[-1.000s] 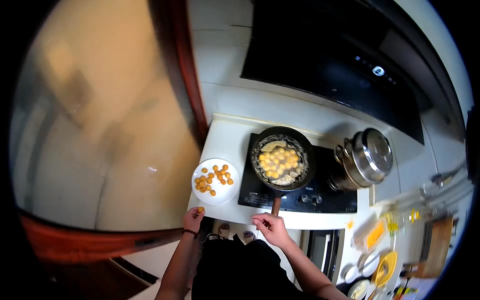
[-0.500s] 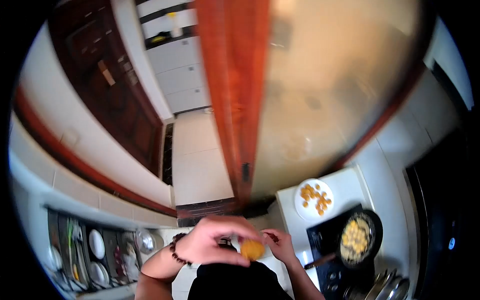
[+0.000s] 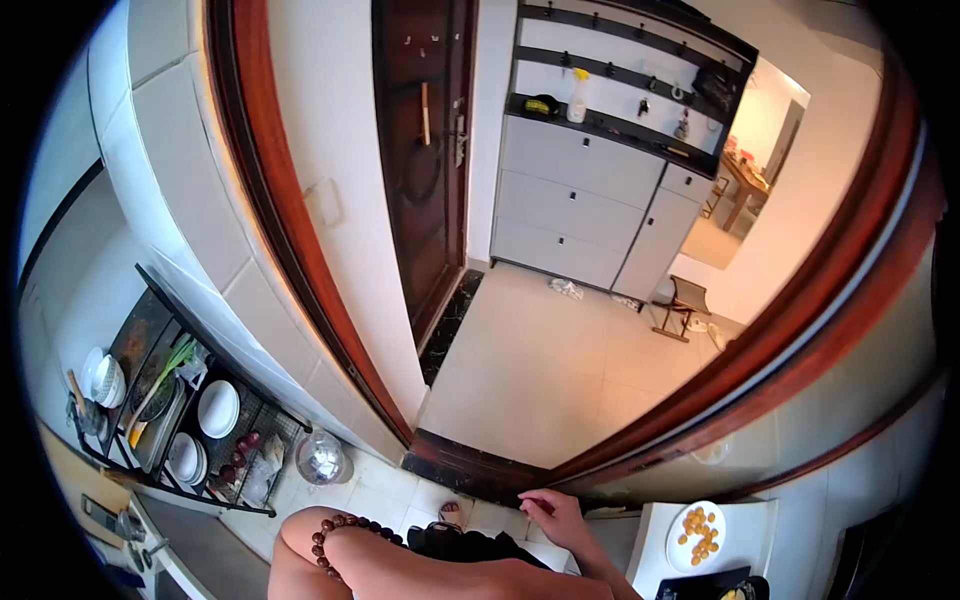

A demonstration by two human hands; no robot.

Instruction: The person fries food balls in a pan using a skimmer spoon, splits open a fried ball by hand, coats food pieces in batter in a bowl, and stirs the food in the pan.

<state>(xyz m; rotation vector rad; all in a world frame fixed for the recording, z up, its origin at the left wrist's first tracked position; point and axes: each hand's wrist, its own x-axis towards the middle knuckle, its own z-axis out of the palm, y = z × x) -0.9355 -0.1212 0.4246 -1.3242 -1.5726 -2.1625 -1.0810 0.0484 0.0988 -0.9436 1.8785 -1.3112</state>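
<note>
My left hand (image 3: 470, 575) is close to the camera at the bottom, a dark beaded bracelet (image 3: 325, 545) around the wrist. Its fingers are out of frame, so whatever it may hold is hidden. To the right, my right hand (image 3: 552, 515) is raised over the floor near the doorway. Its fingers are slightly bent and apart, with nothing visible in them. The nearest counter (image 3: 650, 530) bears a white plate (image 3: 680, 550) of small round golden pieces. Below it, only the edge of the dark pan (image 3: 762, 588) shows.
A black dish rack (image 3: 290, 430) with bowls and plates stands at left, beside a clear, shiny container (image 3: 325, 460) on the floor. Ahead, the doorway has a dark threshold (image 3: 470, 465). Beyond are a grey cabinet (image 3: 570, 200) and a small folding stool (image 3: 685, 300).
The view has swung left toward the doorway, and the pan has mostly left the frame. My left hand, earlier around a round orange-yellow thing, now has its fingers out of sight.
</note>
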